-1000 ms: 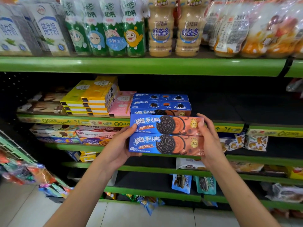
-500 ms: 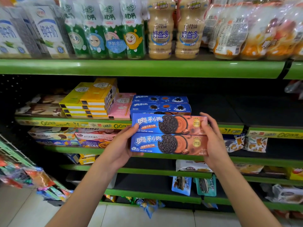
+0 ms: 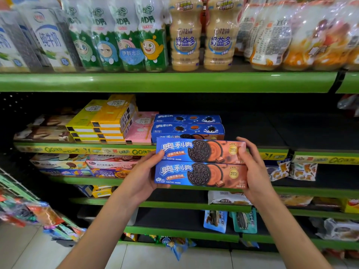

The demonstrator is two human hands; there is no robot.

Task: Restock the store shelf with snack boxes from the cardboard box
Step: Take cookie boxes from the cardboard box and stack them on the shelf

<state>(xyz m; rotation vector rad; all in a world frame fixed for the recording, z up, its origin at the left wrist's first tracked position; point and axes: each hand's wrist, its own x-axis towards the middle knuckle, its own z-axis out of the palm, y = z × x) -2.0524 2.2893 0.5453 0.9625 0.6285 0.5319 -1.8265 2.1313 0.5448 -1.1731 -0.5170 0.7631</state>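
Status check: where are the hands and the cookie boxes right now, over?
Left hand and right hand grip two stacked cookie boxes by the ends. Held before shelf, not yet placed. Blue boxes directly behind; bare space right.

1. Both bare forearms reached forward and up from the bottom of the view, converging slightly.
2. The left hand [image 3: 143,175] clasped the left ends of two stacked blue-and-orange cardboard biscuit boxes [image 3: 201,164], thumb across their front.
3. The right hand [image 3: 255,171] gripped the right ends, fingers curled round the edge.
4. Both wrists were bent slightly back.
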